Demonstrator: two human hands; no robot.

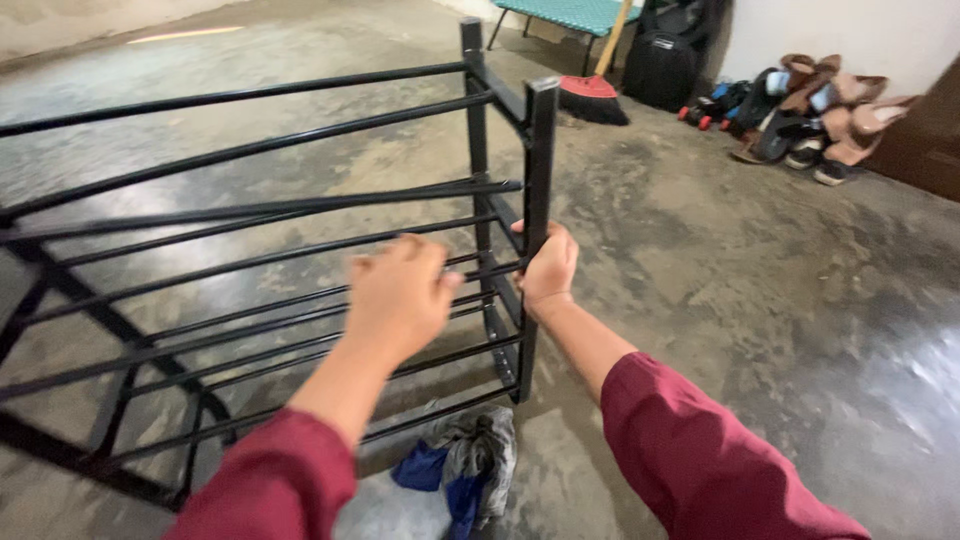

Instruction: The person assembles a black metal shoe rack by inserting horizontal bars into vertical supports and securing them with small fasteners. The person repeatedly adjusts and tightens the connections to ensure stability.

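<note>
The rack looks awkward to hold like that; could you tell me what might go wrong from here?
1. The right hand grips only the rack's end post, so the frame may twist or slip.
2. The left hand is on thin rails, where fingers may get pinched.
3. The rags on the floor below could trip the person.

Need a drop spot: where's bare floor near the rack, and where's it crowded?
Bare concrete floor lies right of the black rack, between the right hand and the shoe pile. Crowded: the rag bundle at the rack's foot; broom by the back wall.
</note>
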